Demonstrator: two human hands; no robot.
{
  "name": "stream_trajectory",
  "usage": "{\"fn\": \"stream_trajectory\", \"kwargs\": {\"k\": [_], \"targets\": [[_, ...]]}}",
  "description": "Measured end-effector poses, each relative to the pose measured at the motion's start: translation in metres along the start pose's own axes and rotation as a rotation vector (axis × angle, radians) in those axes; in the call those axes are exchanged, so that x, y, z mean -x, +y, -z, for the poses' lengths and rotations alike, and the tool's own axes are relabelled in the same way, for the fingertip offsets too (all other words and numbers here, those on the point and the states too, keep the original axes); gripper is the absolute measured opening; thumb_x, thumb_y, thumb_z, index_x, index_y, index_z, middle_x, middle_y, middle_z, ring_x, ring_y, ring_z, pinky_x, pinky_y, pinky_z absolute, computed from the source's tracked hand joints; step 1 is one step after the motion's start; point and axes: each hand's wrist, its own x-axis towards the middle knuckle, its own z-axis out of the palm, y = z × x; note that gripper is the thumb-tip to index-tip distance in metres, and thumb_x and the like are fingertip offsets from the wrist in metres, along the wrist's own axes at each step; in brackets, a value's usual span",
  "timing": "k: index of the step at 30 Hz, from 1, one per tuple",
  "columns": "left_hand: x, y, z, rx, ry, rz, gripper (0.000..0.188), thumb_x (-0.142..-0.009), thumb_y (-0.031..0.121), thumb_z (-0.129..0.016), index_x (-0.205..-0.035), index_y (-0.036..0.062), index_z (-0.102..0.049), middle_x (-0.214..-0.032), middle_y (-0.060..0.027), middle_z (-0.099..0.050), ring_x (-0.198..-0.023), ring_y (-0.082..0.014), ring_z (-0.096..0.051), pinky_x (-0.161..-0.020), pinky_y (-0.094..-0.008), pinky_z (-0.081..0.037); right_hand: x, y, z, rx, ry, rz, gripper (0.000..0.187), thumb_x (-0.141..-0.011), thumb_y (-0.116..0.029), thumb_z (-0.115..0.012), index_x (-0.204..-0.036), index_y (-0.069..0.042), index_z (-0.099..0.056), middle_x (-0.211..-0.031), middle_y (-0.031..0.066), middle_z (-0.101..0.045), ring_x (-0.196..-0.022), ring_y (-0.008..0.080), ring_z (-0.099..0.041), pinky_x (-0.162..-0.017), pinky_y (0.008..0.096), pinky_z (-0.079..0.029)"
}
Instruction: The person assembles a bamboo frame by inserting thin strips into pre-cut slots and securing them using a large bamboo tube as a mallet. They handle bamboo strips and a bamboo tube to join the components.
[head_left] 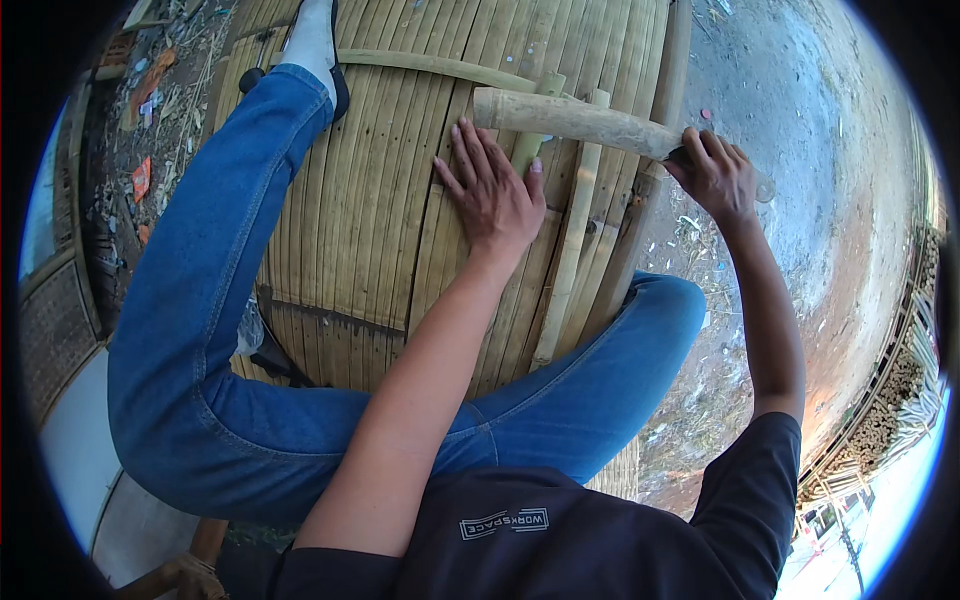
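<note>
- Bamboo tube [575, 120], upper centre: right hand [715, 175] closed at its right end.
- Left hand [490, 195], upper centre: fingers spread over slats [350, 200].
- Step, we judge: positioning; next move needs firm right grip.

The yellowish-brown slatted bench [360, 190] is surfaced with ridged, faintly glossy bamboo; the thick pale-brown cylinder [585, 121] is seemingly formed of matt bamboo; the blue trousers [290, 418] are sewn from matt denim.
</note>
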Motion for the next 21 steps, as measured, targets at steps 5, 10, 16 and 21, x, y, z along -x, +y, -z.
{"fn": "stream_trajectory", "kwargs": {"k": [5, 10, 16, 21], "targets": [[-0.003, -0.002, -0.003, 0.045, 0.111, -0.046, 0.081, -0.101, 0.047, -0.041, -0.150, -0.0156, -0.026, -0.163, -0.0303, -0.017, -0.155, -0.0405, -0.010, -0.121, -0.0646, -0.004, -0.003, 0.001, -0.009, 0.007, 0.007, 0.030, 0.044, -0.087, -0.052, -0.070, -0.105, -0.014, -0.059, -0.090, 0.0007, -0.065, -0.079, 0.0172, -0.067, -0.066, 0.0323, -0.053], [-0.002, 0.001, -0.001, -0.020, 0.080, -0.031, 0.076, -0.101, 0.045, -0.042, -0.148, -0.0145, -0.032, -0.163, -0.0309, -0.016, -0.155, -0.0403, -0.009, -0.121, -0.0653, -0.004, -0.001, 0.003, 0.001, -0.028, 0.146, 0.170, 0.043, -0.086, -0.050, -0.071, -0.106, -0.014, -0.059, -0.086, 0.0010, -0.063, -0.078, 0.0169, -0.067, -0.064, 0.0321, -0.053], [-0.001, -0.001, -0.002, -0.008, 0.040, -0.006, 0.079, -0.101, 0.045, -0.042, -0.151, -0.0141, -0.026, -0.164, -0.0295, -0.014, -0.155, -0.0407, -0.009, -0.120, -0.0656, -0.005, 0.002, 0.002, -0.007, -0.055, 0.015, 0.046, 0.044, -0.083, -0.049, -0.073, -0.106, -0.014, -0.058, -0.085, 0.0023, -0.062, -0.070, 0.0208, -0.067, -0.062, 0.0338, -0.053], [-0.004, 0.000, 0.000, 0.004, 0.047, -0.004, 0.078, -0.100, 0.045, -0.043, -0.149, -0.0143, -0.030, -0.164, -0.0294, -0.014, -0.155, -0.0406, -0.009, -0.121, -0.0652, -0.005, 0.008, -0.005, -0.014, -0.098, -0.048, -0.079, 0.047, -0.081, -0.050, -0.075, -0.106, -0.014, -0.058, -0.085, 0.0020, -0.061, -0.069, 0.0205, -0.067, -0.060, 0.0332, -0.052]]}}
